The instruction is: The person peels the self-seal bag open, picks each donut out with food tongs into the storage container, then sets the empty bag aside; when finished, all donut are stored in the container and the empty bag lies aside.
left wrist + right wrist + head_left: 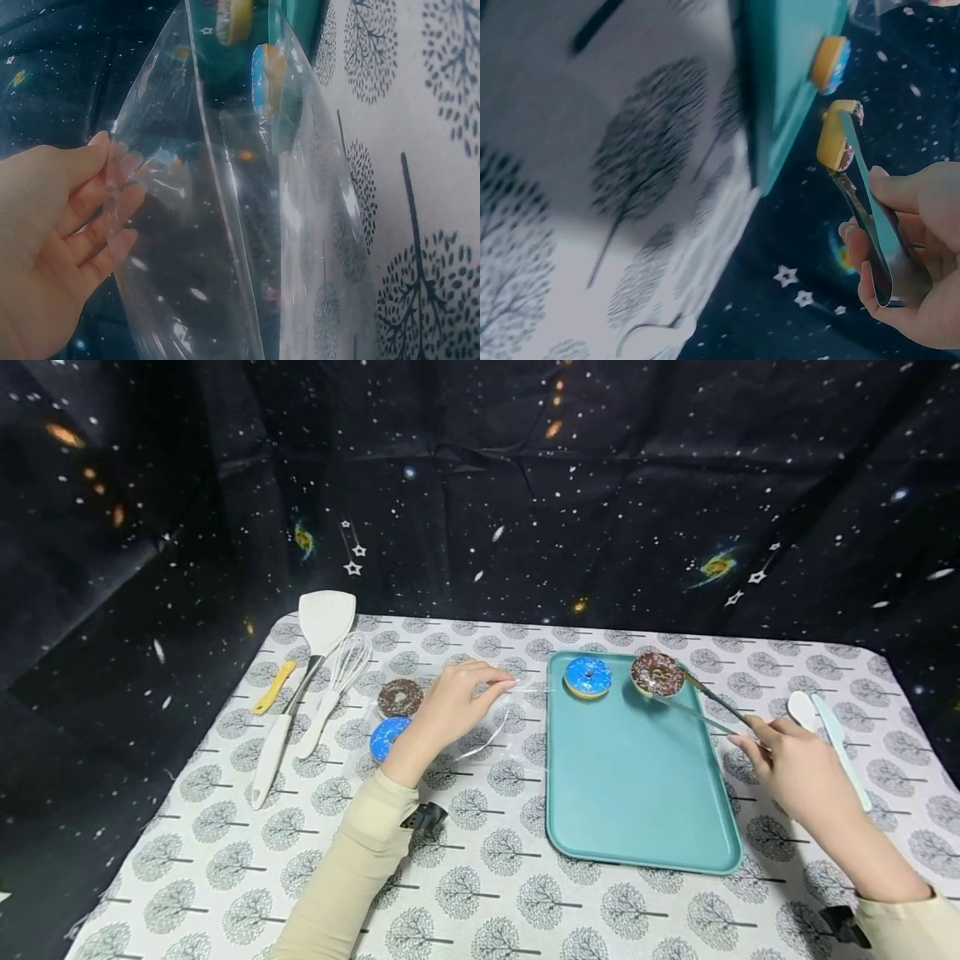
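My left hand pinches the edge of a clear plastic bag, whose mouth gapes toward the tray. Inside or under that bag, a chocolate doughnut and a blue doughnut lie on the cloth, partly hidden by the hand and wrist. Metal tongs are gripped in my right hand. Between their tips is a chocolate doughnut with sprinkles, held above the far right corner of the teal tray. Another blue doughnut sits at the tray's far left corner.
To the left lie a white spatula, a whisk and a small yellow-handled tool. A white spoon and a pale green knife are right of the tray. Dark star-printed fabric hangs behind the table.
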The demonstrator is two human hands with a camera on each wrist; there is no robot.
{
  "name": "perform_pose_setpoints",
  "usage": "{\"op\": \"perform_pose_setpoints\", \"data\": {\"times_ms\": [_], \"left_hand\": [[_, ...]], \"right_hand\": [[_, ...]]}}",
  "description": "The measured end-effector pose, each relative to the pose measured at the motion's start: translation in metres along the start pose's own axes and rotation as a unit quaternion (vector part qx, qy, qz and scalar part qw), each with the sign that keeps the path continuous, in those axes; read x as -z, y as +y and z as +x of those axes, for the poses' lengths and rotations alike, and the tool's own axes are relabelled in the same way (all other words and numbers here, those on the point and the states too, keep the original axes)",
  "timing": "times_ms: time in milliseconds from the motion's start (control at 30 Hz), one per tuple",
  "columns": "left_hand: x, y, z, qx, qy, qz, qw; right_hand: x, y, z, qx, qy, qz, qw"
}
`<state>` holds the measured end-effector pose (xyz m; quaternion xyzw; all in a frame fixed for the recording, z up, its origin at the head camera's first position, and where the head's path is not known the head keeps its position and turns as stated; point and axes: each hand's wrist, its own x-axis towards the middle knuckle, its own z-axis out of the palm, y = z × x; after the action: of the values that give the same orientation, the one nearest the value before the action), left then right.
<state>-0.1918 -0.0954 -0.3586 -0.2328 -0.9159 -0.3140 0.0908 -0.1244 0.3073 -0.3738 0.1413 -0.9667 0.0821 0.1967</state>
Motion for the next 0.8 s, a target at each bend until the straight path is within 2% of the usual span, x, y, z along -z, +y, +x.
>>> {"op": "perform_pose_setpoints", "data": {"times_ms": [200, 467, 567, 733, 800], "left_hand": [[-0.001, -0.002, 0.0, -0.003, 0.004, 0.0, 1.0], [-0.001, -0.003, -0.001, -0.012, 0.008, 0.0, 0.9999], [-0.001, -0.004, -0.001, -0.008, 0.006, -0.003, 0.9999], [-0.001, -0.003, 0.0, -0.004, 0.003, -0.005, 1.0], [-0.001, -0.003, 0.0, -0.004, 0.004, -0.005, 1.0]], "right_hand": [[-0.01, 0.013, -0.001, 0.013, -0.007, -0.003, 0.9999], [-0.019, 0.017, 0.0, 0.016, -0.019, -0.01, 0.9996], [-0.02, 0.016, 0.002, 0.008, -0.04, -0.006, 0.9992], [-0.016, 0.012, 0.004, -0.03, -0.106, 0.012, 0.9938], [-0.014, 0.011, 0.005, -0.04, -0.122, 0.016, 0.9916]]}}
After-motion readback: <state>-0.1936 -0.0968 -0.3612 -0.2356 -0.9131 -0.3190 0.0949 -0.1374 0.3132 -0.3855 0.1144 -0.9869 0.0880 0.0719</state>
